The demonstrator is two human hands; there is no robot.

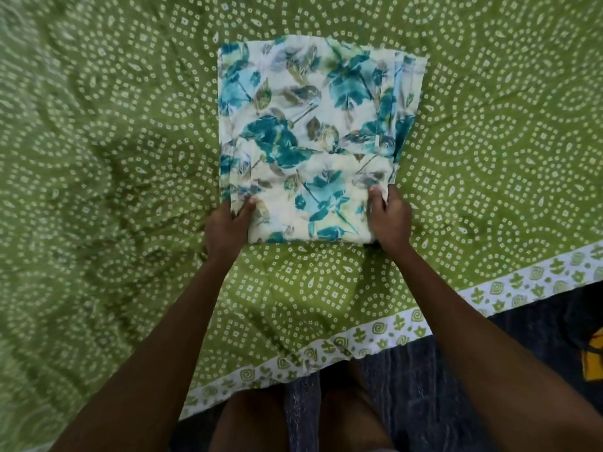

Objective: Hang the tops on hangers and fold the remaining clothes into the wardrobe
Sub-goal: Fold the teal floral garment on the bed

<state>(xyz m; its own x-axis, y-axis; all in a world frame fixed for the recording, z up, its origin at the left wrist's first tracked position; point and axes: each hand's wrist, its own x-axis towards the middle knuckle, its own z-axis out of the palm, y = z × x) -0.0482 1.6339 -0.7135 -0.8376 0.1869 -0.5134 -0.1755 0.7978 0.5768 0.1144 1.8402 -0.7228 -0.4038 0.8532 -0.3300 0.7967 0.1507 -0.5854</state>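
Both hands make up the grip, and each one is closed on cloth: the left hand [228,223] pinches the near left corner of the floral garment [310,135], thumb on top of the fabric, and the right hand [390,220] pinches the near right corner the same way, a small bunch of cloth caught between thumb and fingers. The near flap between them is already turned up onto the body of the garment, so the hands hold a doubled edge.

From the grip the rest of the garment lies straight ahead, away from the person, flat on the green bedspread [98,158]. It is partly folded into a rough rectangle whose long axis runs away from the hands, with the far edge well beyond them and a few loose layers showing along the right side. The hands sit level with each other, one at each end of the near short edge, and neither is nearer the far edge than the other.

My judgement is that the next fold turns on that axis: the held edge would travel forward along it toward the far edge, both hands moving evenly so the fold stays square.
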